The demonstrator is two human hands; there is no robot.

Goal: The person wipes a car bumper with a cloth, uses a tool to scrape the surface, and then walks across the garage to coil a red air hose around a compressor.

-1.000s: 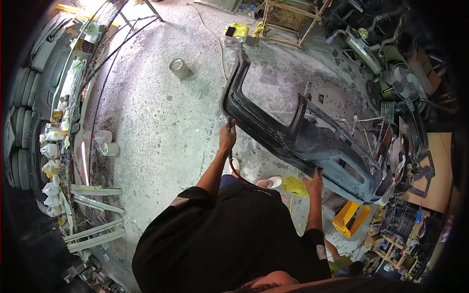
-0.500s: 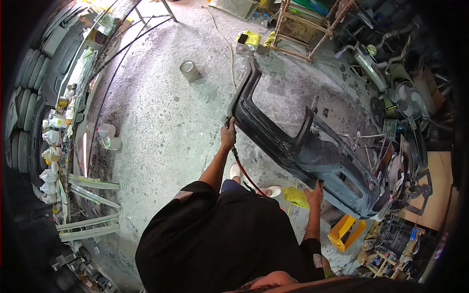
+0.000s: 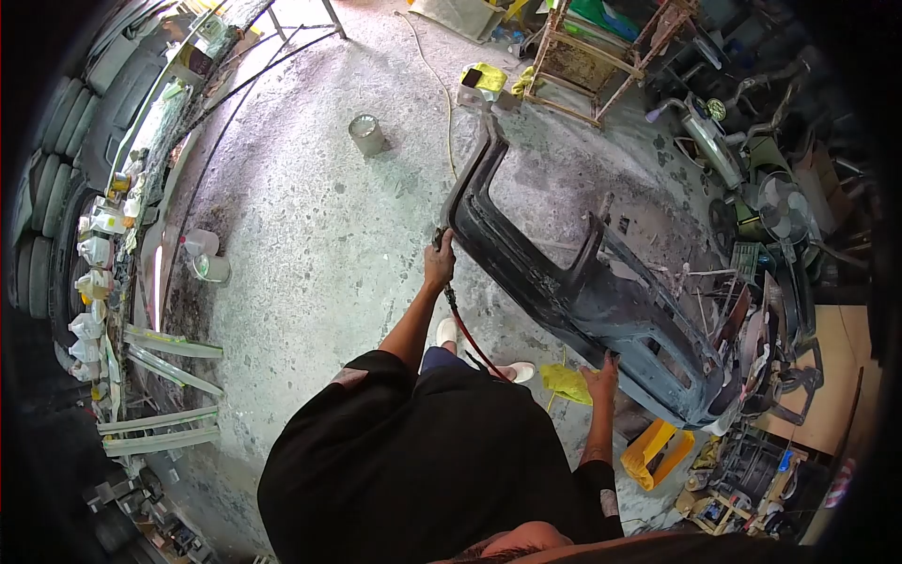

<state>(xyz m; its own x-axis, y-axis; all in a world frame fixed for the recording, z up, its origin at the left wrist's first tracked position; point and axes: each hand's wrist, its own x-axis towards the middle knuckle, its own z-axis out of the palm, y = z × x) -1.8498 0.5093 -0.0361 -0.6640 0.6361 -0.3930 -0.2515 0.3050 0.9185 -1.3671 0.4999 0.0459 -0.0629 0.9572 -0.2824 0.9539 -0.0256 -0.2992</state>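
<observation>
A large dark car bumper (image 3: 554, 282) lies slantwise in front of me, from the upper middle to the lower right. My left hand (image 3: 439, 260) is closed round a small dark air tool (image 3: 440, 235) beside the bumper's left edge, and a red hose (image 3: 462, 326) runs down from it towards my legs. On the right, my right hand (image 3: 601, 378) touches the bumper's near edge with its fingers apart. A yellow cloth (image 3: 567, 383) hangs just left of that hand.
Two small buckets stand on the floor, one ahead (image 3: 366, 135) and one at the left (image 3: 212, 269). A yellow stand (image 3: 648, 456) is beneath the bumper's near end. A rusty frame (image 3: 592, 70) stands ahead right, near exhaust parts and a fan (image 3: 782, 204).
The view has shifted slightly. Both hands keep nearly the same places at the bumper, with no clear change in grip.
</observation>
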